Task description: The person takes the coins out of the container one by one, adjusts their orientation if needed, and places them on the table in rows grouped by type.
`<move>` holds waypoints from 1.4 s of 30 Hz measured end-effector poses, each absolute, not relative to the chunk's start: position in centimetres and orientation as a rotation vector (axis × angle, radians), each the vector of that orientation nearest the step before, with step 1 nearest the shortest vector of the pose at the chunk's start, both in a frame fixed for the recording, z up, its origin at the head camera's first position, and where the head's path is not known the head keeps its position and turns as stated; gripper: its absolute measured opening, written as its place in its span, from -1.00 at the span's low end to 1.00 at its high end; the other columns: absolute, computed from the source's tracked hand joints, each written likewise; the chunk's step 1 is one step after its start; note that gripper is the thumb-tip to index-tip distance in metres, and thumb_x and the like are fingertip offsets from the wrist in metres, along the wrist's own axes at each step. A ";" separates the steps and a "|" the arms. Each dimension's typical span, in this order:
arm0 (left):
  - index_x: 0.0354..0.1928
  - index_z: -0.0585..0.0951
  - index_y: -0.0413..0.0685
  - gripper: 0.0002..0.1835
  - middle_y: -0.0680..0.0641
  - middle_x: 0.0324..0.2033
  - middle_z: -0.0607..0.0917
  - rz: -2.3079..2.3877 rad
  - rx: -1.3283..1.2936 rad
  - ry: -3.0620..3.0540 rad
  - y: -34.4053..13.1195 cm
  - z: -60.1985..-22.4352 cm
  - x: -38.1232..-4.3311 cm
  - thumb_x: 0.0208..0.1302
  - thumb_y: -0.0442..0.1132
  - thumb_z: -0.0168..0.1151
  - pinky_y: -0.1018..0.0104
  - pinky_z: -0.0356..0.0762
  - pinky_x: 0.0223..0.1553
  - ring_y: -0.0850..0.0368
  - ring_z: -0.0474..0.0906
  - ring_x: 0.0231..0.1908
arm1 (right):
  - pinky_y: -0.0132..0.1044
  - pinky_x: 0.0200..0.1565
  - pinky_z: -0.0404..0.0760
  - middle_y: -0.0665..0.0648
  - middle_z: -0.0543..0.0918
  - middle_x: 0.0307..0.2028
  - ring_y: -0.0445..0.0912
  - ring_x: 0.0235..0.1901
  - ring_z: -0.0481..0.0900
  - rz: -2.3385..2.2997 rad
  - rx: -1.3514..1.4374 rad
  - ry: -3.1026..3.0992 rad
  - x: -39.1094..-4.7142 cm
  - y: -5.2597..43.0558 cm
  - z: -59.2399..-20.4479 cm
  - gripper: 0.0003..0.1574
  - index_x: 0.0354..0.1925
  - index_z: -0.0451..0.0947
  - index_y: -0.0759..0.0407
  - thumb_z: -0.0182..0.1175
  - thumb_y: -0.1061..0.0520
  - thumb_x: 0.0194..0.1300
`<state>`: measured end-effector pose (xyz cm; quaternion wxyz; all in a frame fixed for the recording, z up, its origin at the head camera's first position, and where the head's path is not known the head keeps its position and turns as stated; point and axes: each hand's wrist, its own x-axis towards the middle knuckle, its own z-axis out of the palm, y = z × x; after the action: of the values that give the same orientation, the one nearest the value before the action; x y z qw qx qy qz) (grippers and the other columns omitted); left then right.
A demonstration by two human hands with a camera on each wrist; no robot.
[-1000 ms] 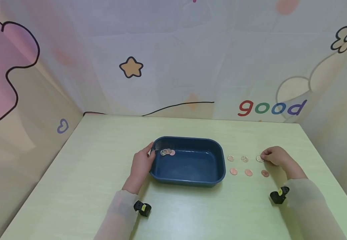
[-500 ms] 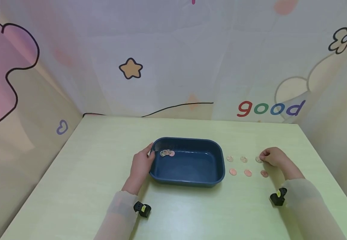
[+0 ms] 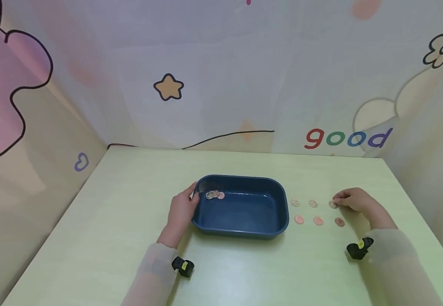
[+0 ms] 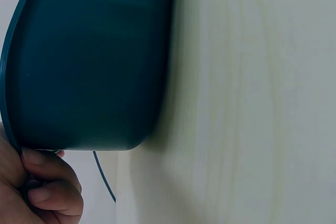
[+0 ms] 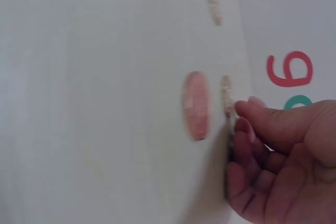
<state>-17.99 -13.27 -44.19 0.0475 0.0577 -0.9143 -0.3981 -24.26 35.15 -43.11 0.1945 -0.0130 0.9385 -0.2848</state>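
Observation:
A dark blue rectangular tray [image 3: 240, 232] stands on the table, with several overlapping coins [image 3: 214, 194] inside near its left end. My left hand [image 3: 181, 210] holds the tray's left end, its fingers curled at the rim in the left wrist view. Right of the tray lie two rows of three coins. Silver ones form the far row and copper ones the near row. With thumb and fingertips together, my right hand [image 3: 355, 201] pinches the edge of the rightmost silver coin [image 3: 333, 205], low at the tabletop. Close by it in the right wrist view is a copper coin [image 5: 197, 106].
The pale green table [image 3: 129, 238] meets a printed cloth backdrop [image 3: 214, 85] at the back, with cloth on both sides too. Another silver coin [image 3: 295, 202] and a copper coin [image 3: 299, 219] lie near the tray's right wall. Each wrist wears a small black camera [image 3: 183, 267].
The head view shifts slightly. My right wrist turns a little, with the fingertips staying at the rightmost silver coin. The left hand and the tray stay in place.

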 end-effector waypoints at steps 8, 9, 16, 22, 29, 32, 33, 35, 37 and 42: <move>0.41 0.49 -0.16 -0.50 0.10 -0.74 0.21 -1.215 0.171 -2.786 -13.2 -44.0 -18.0 0.46 -0.27 0.03 0.37 0.14 -0.55 0.20 0.13 -0.68 | 0.11 0.17 0.62 0.61 0.41 0.27 0.29 0.10 0.54 -0.939 -0.059 2.590 -24.3 33.9 -40.0 -0.40 0.33 0.31 0.57 0.01 0.11 0.58; 0.41 0.49 -0.15 -0.50 0.10 -0.74 0.21 -1.215 0.173 -2.786 -13.2 -44.1 -18.0 0.46 -0.27 0.04 0.37 0.14 -0.55 0.20 0.14 -0.67 | 0.14 0.18 0.61 0.60 0.42 0.27 0.31 0.11 0.53 -0.945 -0.081 2.613 -24.3 33.5 -39.4 -0.40 0.33 0.32 0.56 0.01 0.10 0.59; 0.42 0.48 -0.14 -0.49 0.10 -0.74 0.21 -1.226 0.190 -2.790 -13.1 -44.1 -18.0 0.47 -0.27 0.03 0.38 0.15 -0.56 0.21 0.14 -0.68 | -0.25 -0.08 0.61 0.47 0.61 0.07 0.09 -0.06 0.59 -0.925 -0.286 2.768 -24.2 29.5 -35.2 -0.48 0.25 0.45 0.44 0.07 0.07 0.56; 0.42 0.48 -0.13 -0.49 0.10 -0.74 0.21 -1.227 0.200 -2.792 -13.0 -44.1 -18.0 0.46 -0.27 0.03 0.38 0.15 -0.56 0.21 0.14 -0.68 | -0.18 -0.03 0.60 0.33 0.67 -0.02 0.11 -0.03 0.59 -0.910 -0.486 2.788 -23.9 24.9 -32.0 -0.57 0.15 0.56 0.34 0.15 0.05 0.52; 0.41 0.49 -0.14 -0.50 0.10 -0.75 0.20 -1.214 0.192 -2.790 -13.1 -44.2 -18.1 0.47 -0.27 0.04 0.37 0.16 -0.56 0.21 0.14 -0.68 | -0.16 -0.06 0.61 0.27 0.72 -0.09 0.06 -0.09 0.60 -0.847 -0.673 2.759 -24.6 19.4 -30.7 -0.64 0.05 0.64 0.29 0.22 0.06 0.46; 0.42 0.48 -0.14 -0.50 0.11 -0.75 0.21 -1.223 0.192 -2.799 -13.1 -44.2 -18.1 0.47 -0.27 0.04 0.37 0.17 -0.55 0.21 0.14 -0.68 | -0.15 -0.07 0.61 0.26 0.73 -0.12 0.04 -0.13 0.61 -0.836 -0.725 2.716 -25.0 17.4 -31.1 -0.68 0.01 0.65 0.30 0.22 0.10 0.45; 0.42 0.48 -0.14 -0.50 0.11 -0.75 0.20 -1.226 0.191 -2.797 -13.1 -44.2 -18.1 0.47 -0.27 0.04 0.37 0.17 -0.56 0.22 0.14 -0.69 | -0.15 -0.07 0.61 0.26 0.73 -0.13 0.04 -0.14 0.61 -0.827 -0.746 2.702 -25.2 16.7 -31.3 -0.69 0.01 0.65 0.30 0.22 0.11 0.45; 0.42 0.48 -0.14 -0.50 0.11 -0.76 0.21 -1.225 0.193 -2.794 -13.1 -44.2 -18.1 0.47 -0.28 0.04 0.37 0.17 -0.56 0.22 0.14 -0.69 | -0.12 -0.04 0.64 0.26 0.74 -0.14 0.03 -0.15 0.61 -0.800 -0.784 2.675 -25.6 15.4 -31.8 -0.71 0.00 0.66 0.30 0.21 0.13 0.45; 0.42 0.49 -0.14 -0.50 0.11 -0.76 0.21 -1.226 0.195 -2.787 -13.1 -44.2 -18.1 0.47 -0.28 0.04 0.37 0.17 -0.56 0.22 0.14 -0.69 | -0.07 0.01 0.67 0.26 0.75 -0.13 0.04 -0.14 0.64 -0.769 -0.826 2.649 -25.9 14.2 -32.3 -0.71 0.00 0.66 0.31 0.20 0.14 0.45; 0.42 0.48 -0.15 -0.50 0.11 -0.76 0.21 -1.229 0.193 -2.790 -13.2 -44.1 -18.1 0.47 -0.28 0.04 0.38 0.16 -0.55 0.21 0.15 -0.69 | 0.00 0.11 0.66 0.26 0.75 -0.09 0.09 -0.07 0.68 -0.711 -0.932 2.575 -26.4 11.7 -33.3 -0.67 0.04 0.67 0.31 0.20 0.13 0.45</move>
<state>-18.09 -13.17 -44.06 0.0433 0.0631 -0.9125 -0.4020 -26.40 11.70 -33.34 0.1556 -0.3255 0.8990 -0.2482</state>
